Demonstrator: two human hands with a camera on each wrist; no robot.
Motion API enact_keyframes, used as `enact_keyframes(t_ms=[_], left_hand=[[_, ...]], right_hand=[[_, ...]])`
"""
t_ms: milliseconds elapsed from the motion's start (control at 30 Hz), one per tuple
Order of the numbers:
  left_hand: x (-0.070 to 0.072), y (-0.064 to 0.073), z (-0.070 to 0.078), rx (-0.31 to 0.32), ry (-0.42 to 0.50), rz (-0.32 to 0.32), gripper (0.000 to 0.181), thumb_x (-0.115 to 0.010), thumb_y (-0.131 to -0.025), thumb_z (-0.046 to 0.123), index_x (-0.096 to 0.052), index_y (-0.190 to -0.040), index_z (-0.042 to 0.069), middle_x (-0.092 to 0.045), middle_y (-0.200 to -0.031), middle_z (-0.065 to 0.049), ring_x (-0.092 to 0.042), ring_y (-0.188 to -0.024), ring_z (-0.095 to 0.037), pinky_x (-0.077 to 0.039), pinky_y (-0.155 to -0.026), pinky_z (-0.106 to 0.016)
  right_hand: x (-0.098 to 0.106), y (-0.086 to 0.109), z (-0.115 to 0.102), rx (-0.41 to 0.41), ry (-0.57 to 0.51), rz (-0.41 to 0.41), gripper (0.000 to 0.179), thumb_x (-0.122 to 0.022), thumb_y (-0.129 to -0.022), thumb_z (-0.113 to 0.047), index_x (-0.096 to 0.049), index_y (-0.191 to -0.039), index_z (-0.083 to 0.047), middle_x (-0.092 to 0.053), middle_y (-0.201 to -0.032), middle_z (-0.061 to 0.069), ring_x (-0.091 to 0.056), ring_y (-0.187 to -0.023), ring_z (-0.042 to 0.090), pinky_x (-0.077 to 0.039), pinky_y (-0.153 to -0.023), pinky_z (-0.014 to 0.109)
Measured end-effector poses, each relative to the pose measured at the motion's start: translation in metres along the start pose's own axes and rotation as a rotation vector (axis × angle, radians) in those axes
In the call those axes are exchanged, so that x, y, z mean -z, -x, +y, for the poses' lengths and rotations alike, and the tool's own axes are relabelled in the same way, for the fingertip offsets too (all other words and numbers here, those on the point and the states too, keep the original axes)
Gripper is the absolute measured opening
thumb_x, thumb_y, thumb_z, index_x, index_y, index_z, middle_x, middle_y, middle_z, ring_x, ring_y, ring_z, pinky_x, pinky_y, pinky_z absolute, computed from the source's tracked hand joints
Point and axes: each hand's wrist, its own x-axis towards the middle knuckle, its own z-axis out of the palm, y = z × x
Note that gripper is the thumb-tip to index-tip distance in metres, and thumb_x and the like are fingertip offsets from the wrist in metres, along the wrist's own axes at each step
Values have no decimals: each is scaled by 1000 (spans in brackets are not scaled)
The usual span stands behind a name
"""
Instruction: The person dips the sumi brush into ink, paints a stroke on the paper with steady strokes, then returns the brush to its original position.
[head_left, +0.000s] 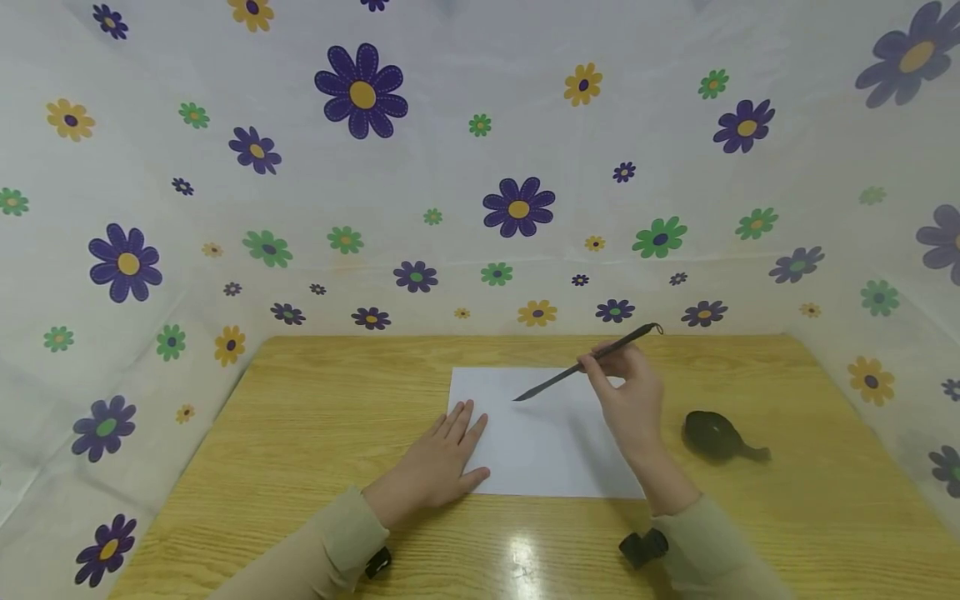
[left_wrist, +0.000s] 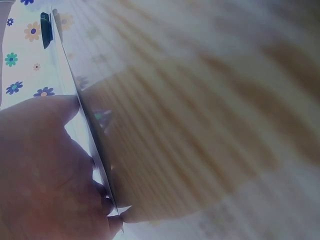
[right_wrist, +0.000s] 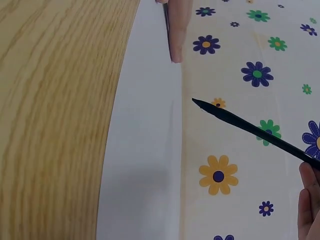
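Note:
A sheet of white paper (head_left: 551,458) lies on the wooden table. Spread fingers of my left hand (head_left: 438,462) rest on its left edge, pressing it flat; the left wrist view has this hand (left_wrist: 45,165) close up at the tabletop. With thumb and fingertips my right hand (head_left: 630,396) pinches a dark writing brush (head_left: 555,381) over the paper. The brush slants, its pointed tip toward the left and its looped end up at the right. In the right wrist view the brush (right_wrist: 250,127) shows its tip raised above the sheet (right_wrist: 142,135).
Right of the paper sits a small dark dish with a handle-like spout (head_left: 712,435). The wooden table (head_left: 330,400) reaches back to a white flowered cloth (head_left: 450,167), which also hangs at both sides.

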Motion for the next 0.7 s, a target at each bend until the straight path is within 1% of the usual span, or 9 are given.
enact_keyframes(t_ms=[167,300,333,400,467,567,633,700], left_hand=[[1,0,0,1,-3,1,78,-49,-110,52,-26,-169,6,-15,-178,-21,-17,-166,-37,-25,-134,-51],[1,0,0,2,-1,-3,78,-49,-110,52,-26,-169,6,-15,-178,-21,-17,-166,-37,-25,-134,-51],[2,0,0,2,-1,-3,78,-49,-110,52,-26,-169,6,-15,-178,-22,-16,-166,-37,-25,-134,-51],[2,0,1,0,-3,-2,78,-49,-110,52,-26,-169,6,-15,-177,-22,-16,-166,-38,-25,-134,-51],[1,0,1,-1,-7,0,78,-49,-110,52,-26,-169,6,-15,-177,-22,-17,-166,-38,-25,-134,-51],[0,0,0,-1,-11,1,78,-49,-110,52,-26,-169,6,-15,-177,-22,-17,-166,-38,-25,-134,-51],[0,0,0,1,-14,-1,78,-49,-110,52,-25,-169,6,-15,-178,-22,-17,-166,-37,-25,-134,-50],[-1,-1,0,3,-18,-3,78,-48,-110,52,-25,-169,6,-15,-178,-21,-16,-166,-37,-25,-134,-50]], right_hand=[[-7,1,1,-20,31,-11,16,-80,-93,1,-69,-104,5,-79,-92,20,-61,-74,-16,-49,-74,9],[-9,3,3,-45,57,-30,16,-79,-93,1,-69,-105,4,-80,-94,19,-63,-75,-11,-49,-74,9],[-10,4,4,-50,69,-33,16,-79,-93,1,-69,-105,4,-80,-94,18,-64,-75,-9,-48,-74,10],[-10,6,5,-60,94,-42,16,-79,-94,-1,-69,-106,3,-80,-94,17,-69,-76,0,-49,-75,11],[-11,7,6,-67,116,-51,17,-79,-94,-2,-69,-107,2,-80,-95,16,-74,-78,12,-51,-77,17],[-12,9,8,-69,144,-64,17,-79,-95,-4,-70,-107,1,-81,-95,15,-77,-80,27,-52,-78,21],[-12,10,9,-68,156,-73,16,-79,-95,-5,-70,-107,0,-81,-95,14,-77,-80,29,-53,-78,22],[-12,10,10,-63,170,-79,16,-79,-95,-5,-70,-107,-1,-81,-94,14,-77,-80,29,-52,-77,20]])
